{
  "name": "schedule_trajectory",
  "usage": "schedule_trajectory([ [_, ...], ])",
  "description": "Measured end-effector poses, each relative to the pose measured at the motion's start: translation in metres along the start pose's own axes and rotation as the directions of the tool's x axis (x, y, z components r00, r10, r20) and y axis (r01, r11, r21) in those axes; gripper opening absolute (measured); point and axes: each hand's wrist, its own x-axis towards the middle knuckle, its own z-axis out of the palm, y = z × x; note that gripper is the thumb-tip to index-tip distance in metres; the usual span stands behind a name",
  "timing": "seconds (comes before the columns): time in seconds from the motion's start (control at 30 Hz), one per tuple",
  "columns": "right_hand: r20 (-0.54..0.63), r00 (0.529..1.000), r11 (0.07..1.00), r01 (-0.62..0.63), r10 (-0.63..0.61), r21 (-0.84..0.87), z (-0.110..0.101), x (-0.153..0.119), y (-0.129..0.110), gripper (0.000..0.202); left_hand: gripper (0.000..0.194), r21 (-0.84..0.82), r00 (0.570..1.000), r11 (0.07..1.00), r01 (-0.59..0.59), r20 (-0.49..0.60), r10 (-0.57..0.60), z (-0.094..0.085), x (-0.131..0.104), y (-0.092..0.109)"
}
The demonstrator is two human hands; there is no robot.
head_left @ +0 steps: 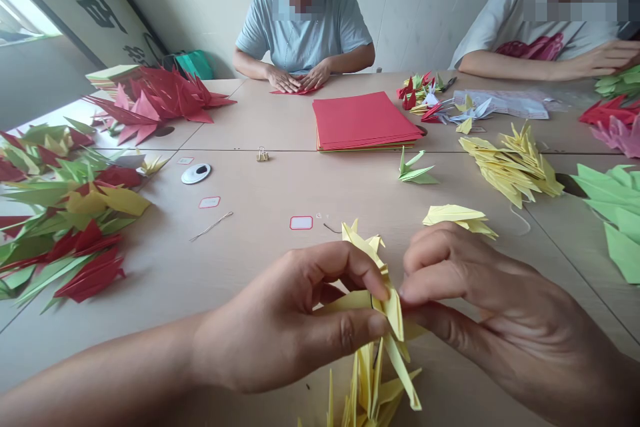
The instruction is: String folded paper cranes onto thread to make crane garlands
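Near the bottom centre, my left hand [310, 313] pinches a folded yellow paper piece [395, 313] between thumb and fingers. My right hand [480, 300] is closed at the right side of the same piece, its thumb and fingertips pressed together; what lies between them is too small to make out. More folded yellow paper cranes [367, 387] hang or lie below my left hand, at the frame's bottom edge. Just beyond my right hand lies a flat yellow folded bundle [457, 217].
A red paper stack [367, 121], a green crane [416, 170], a binder clip [262, 154] and a white oval disc [196, 173] sit ahead. Coloured crane piles [85, 213] line the left; yellow cranes [515, 163] and green ones [617, 207] lie right. Two people sit opposite.
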Motion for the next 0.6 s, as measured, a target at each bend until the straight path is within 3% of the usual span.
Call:
schedule_trajectory([
  [0.23, 0.048, 0.998, 0.998, 0.048, -0.050, 0.029, -0.0019, 0.0003, 0.0019, 0.007, 0.005, -0.085, 1.000, 0.996, 0.006, 0.026, -0.003, 0.0002, 0.0037, 0.0040],
  [0.6, 0.039, 0.998, 0.998, 0.048, -0.049, 0.027, -0.0001, 0.0004, 0.0020, 0.006, 0.012, -0.001, 0.999, 1.000, 0.022, -0.032, -0.022, 0.0031, 0.0012, 0.0015],
])
